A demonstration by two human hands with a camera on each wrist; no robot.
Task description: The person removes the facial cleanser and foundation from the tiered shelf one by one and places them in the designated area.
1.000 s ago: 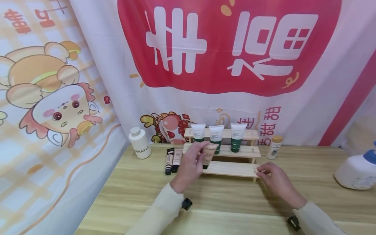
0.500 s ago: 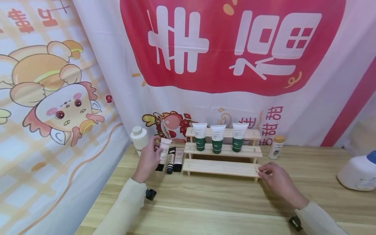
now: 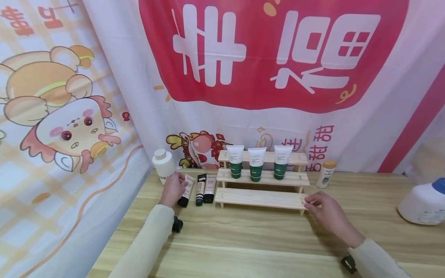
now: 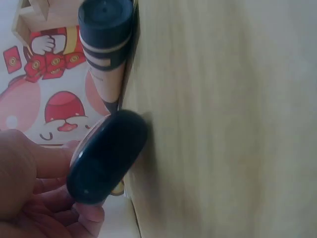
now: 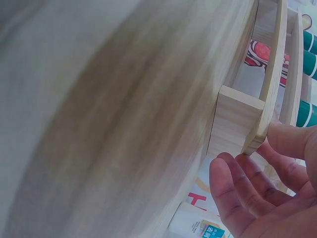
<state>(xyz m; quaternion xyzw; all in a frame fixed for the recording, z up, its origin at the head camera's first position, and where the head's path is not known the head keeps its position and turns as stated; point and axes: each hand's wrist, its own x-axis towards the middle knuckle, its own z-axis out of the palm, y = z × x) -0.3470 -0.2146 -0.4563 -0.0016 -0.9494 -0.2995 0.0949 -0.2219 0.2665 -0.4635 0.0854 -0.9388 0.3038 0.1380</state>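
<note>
On the counter [image 3: 264,239], left of the stepped wooden rack [image 3: 260,197], item one: a beige tube with a black cap [image 3: 185,191], gripped by the left hand [image 3: 172,189], fingers curled round its body, cap end pointing toward the person and resting at or just above the wood; the left wrist view shows the dark cap [image 4: 106,156] against the boards with fingertips [image 4: 86,213] beneath it. Items two and three: two like tubes [image 3: 204,189] lying side by side, just beside the held one and between it and the rack. Item four: three green-and-white tubes [image 3: 256,169] standing on the rack's middle step. Item five: a white bottle [image 3: 163,165] behind the left hand; a small yellow-capped bottle [image 3: 326,174] right of the rack; a large white pump bottle [image 3: 422,204] at far right. Right hand [image 3: 325,210]: fingers pinched on the lowest step's right end, steadying it. Handling note, as judgement: lay the held tube parallel to its neighbours, caps in line, lower it flat before loosening the fingers so it does not roll, and keep the rack braced
</note>
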